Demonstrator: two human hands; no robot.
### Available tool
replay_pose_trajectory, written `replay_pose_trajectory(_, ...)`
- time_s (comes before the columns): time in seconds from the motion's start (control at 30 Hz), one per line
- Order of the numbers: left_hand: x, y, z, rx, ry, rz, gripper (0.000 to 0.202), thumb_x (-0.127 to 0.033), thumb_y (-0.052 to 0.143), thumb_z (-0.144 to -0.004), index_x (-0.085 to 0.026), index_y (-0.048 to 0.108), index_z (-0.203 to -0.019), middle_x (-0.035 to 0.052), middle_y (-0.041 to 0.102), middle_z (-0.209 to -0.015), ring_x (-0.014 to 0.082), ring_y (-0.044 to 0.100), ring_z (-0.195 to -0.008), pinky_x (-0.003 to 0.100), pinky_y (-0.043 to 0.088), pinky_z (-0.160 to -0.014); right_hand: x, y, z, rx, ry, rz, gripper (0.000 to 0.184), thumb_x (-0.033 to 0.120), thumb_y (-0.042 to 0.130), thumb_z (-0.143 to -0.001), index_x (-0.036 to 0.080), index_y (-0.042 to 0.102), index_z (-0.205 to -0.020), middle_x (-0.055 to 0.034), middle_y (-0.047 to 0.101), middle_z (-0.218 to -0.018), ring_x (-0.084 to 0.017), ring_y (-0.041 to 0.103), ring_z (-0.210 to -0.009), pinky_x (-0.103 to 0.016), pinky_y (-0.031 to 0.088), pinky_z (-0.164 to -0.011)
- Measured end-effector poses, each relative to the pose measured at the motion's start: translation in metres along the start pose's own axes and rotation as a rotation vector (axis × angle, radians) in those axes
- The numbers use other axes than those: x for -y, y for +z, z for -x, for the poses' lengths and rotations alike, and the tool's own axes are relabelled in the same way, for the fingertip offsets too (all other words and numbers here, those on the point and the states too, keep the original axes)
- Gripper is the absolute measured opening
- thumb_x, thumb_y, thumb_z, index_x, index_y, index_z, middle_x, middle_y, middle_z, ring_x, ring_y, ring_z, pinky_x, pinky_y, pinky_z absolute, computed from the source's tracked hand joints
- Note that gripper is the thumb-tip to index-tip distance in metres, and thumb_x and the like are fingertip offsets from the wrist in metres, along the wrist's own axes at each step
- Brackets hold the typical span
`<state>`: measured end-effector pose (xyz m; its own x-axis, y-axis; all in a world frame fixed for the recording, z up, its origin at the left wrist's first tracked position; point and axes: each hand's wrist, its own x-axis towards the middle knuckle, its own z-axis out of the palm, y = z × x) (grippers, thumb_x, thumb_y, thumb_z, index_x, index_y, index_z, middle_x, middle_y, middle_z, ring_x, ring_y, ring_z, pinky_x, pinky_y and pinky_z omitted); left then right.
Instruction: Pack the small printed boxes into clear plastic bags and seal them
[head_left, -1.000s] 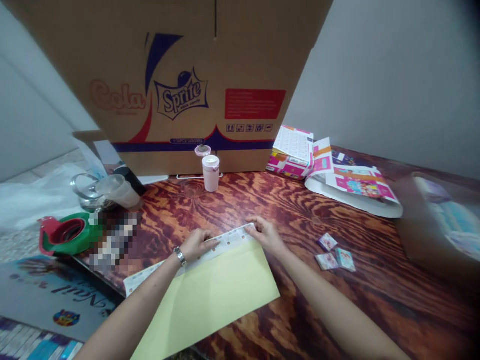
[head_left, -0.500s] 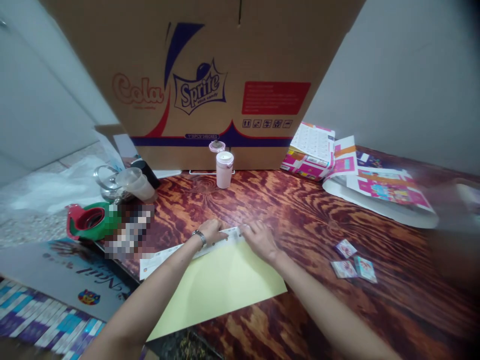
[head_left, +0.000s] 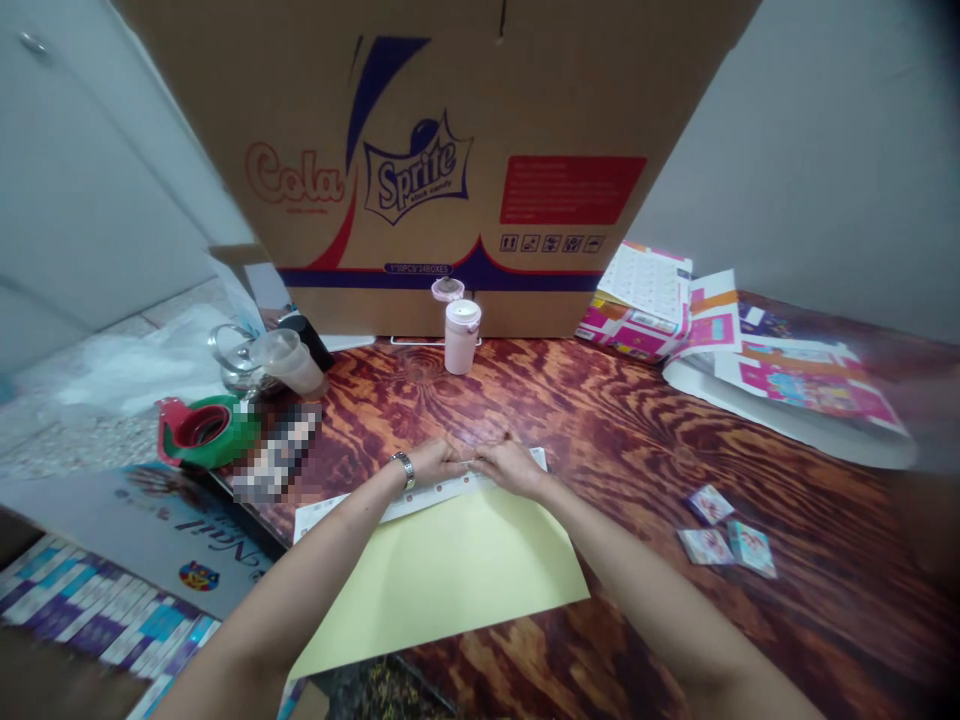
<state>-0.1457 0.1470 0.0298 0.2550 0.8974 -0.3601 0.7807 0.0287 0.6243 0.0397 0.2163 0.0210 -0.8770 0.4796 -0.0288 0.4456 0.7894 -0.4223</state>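
A pale yellow sheet of paper (head_left: 457,570) lies on the table before me, its far edge turned over into a white printed strip (head_left: 420,502). My left hand (head_left: 437,462), with a metal-banded watch (head_left: 405,470) at its wrist, is closed on the folded edge. Close against it, my right hand (head_left: 512,466) also has its fingers closed at that fold. Both sets of fingertips almost meet and partly hide the strip. Its right end shows past my right hand.
Behind stands a large cardboard box (head_left: 420,230), a pink bottle (head_left: 460,340) before it. A tape dispenser (head_left: 206,432) and a plastic cup (head_left: 289,362) are left. Small printed packs (head_left: 750,548) lie right, with colourful printed packaging (head_left: 810,385) beyond. A packed carton (head_left: 112,610) is near left.
My right hand has moved left along the folded edge to meet my left hand, uncovering the strip's right end. The whole view has shifted slightly.
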Motion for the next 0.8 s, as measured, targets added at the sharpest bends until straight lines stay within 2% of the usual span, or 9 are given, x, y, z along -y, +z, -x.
replay_pose_trajectory(0.1,0.005,-0.009,0.014,-0.009,-0.018,0.024,0.024,-0.039,0.059,-0.067,-0.015,0.062,-0.068,-0.0046,0.054,-0.057,0.0076,0.044,-0.053,0.02,0.028,-0.051,-0.006,-0.008,-0.001,0.042,-0.03,-0.1,0.018,0.03,0.049,-0.085,0.021,0.063,-0.076,-0.0014,0.065,-0.073,-0.016,0.057,-0.069,-0.03,0.035,-0.073)
replay_pose_trajectory(0.17,0.01,-0.013,0.022,-0.015,-0.043,0.036,0.023,-0.038,0.061,-0.065,-0.016,0.063,-0.071,-0.0033,0.058,-0.06,0.0082,0.047,-0.054,0.019,0.03,-0.051,-0.008,-0.014,-0.002,0.067,-0.057,-0.147,0.018,0.03,0.05,-0.083,0.02,0.063,-0.074,-0.0003,0.063,-0.069,-0.013,0.054,-0.064,-0.024,0.033,-0.063)
replay_pose_trajectory(0.27,0.018,-0.014,0.029,-0.007,-0.063,0.054,0.025,-0.039,0.058,-0.069,-0.015,0.063,-0.072,-0.0023,0.059,-0.06,0.0085,0.048,-0.055,0.019,0.031,-0.051,-0.008,-0.021,-0.004,0.122,-0.084,-0.218,0.021,0.032,0.05,-0.083,0.019,0.062,-0.071,0.0021,0.059,-0.06,-0.01,0.048,-0.055,-0.021,0.028,-0.054)
replay_pose_trajectory(0.4,0.025,-0.009,0.028,0.023,-0.064,0.061,0.03,-0.043,0.056,-0.07,-0.015,0.064,-0.072,-0.0027,0.058,-0.06,0.0078,0.047,-0.055,0.018,0.031,-0.05,-0.007,-0.026,-0.009,0.207,-0.089,-0.223,0.025,0.033,0.048,-0.085,0.018,0.061,-0.07,0.0042,0.054,-0.055,-0.008,0.043,-0.049,-0.02,0.028,-0.051)
replay_pose_trajectory(0.5,0.027,-0.008,0.023,0.039,-0.071,0.033,0.028,-0.042,0.056,-0.071,-0.015,0.063,-0.07,-0.0037,0.056,-0.057,0.007,0.045,-0.053,0.019,0.03,-0.049,-0.004,-0.026,-0.011,0.225,-0.061,-0.165,0.023,0.031,0.049,-0.085,0.019,0.062,-0.07,0.0022,0.057,-0.058,-0.011,0.049,-0.055,-0.023,0.036,-0.059)
replay_pose_trajectory(0.57,0.027,-0.008,0.019,0.035,-0.09,-0.005,0.026,-0.039,0.057,-0.071,-0.014,0.062,-0.066,-0.0041,0.053,-0.054,0.0068,0.044,-0.052,0.019,0.029,-0.049,0.002,-0.02,-0.009,0.133,-0.02,-0.077,0.018,0.026,0.048,-0.086,0.022,0.064,-0.079,-0.0014,0.063,-0.07,-0.015,0.055,-0.068,-0.032,0.04,-0.073)
replay_pose_trajectory(0.63,0.025,-0.007,0.015,0.027,-0.121,-0.05,0.025,-0.037,0.058,-0.072,-0.014,0.061,-0.063,-0.0036,0.052,-0.054,0.0072,0.045,-0.053,0.02,0.032,-0.05,0.013,-0.007,-0.003,-0.009,-0.032,0.063,0.023,0.019,0.045,-0.087,0.026,0.062,-0.101,-0.0051,0.065,-0.095,-0.02,0.055,-0.089,-0.043,0.035,-0.088)
replay_pose_trajectory(0.7,0.023,-0.006,0.011,0.027,-0.159,-0.091,0.025,-0.037,0.057,-0.076,-0.013,0.061,-0.07,-0.0017,0.057,-0.063,0.0087,0.05,-0.058,0.022,0.039,-0.055,0.023,0.013,0.005,-0.102,-0.133,0.185,0.037,0.014,0.043,-0.087,0.028,0.051,-0.12,-0.007,0.058,-0.115,-0.021,0.05,-0.105,-0.048,0.026,-0.098)
replay_pose_trajectory(0.8,0.019,-0.006,0.005,0.017,-0.204,-0.138,0.028,-0.037,0.052,-0.083,-0.013,0.057,-0.097,0.0037,0.059,-0.094,0.0144,0.057,-0.079,0.032,0.049,-0.069,0.032,0.046,0.017,-0.105,-0.253,0.219,0.039,0.02,0.045,-0.088,0.022,0.045,-0.127,-0.0101,0.053,-0.124,-0.022,0.044,-0.116,-0.046,0.026,-0.102)
